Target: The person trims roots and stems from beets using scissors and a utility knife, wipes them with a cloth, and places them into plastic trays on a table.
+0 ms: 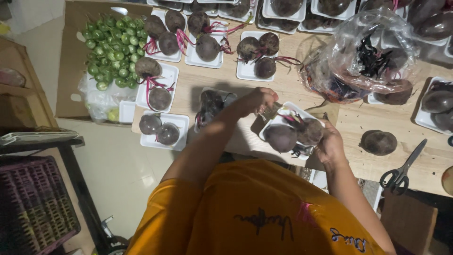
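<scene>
From the head camera, we hold a white tray (289, 111) with 2 beetroots (280, 137) on the wooden table (349, 123): our left hand (258, 100) pinches its far corner, and our right hand (329, 143) curls closed around its near edge. Right of that tray lie a loose beetroot (379, 142) and scissors (401, 173); left of it sit more filled trays (165, 129).

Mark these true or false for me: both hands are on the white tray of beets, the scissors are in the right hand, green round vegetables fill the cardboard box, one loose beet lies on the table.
1. Both hands hold the white tray of beets: true; left hand, right hand.
2. The scissors are in the right hand: false, they lie on the table.
3. The cardboard box holds oranges: false, small green vegetables.
4. A loose beet lies off any tray: true.
</scene>
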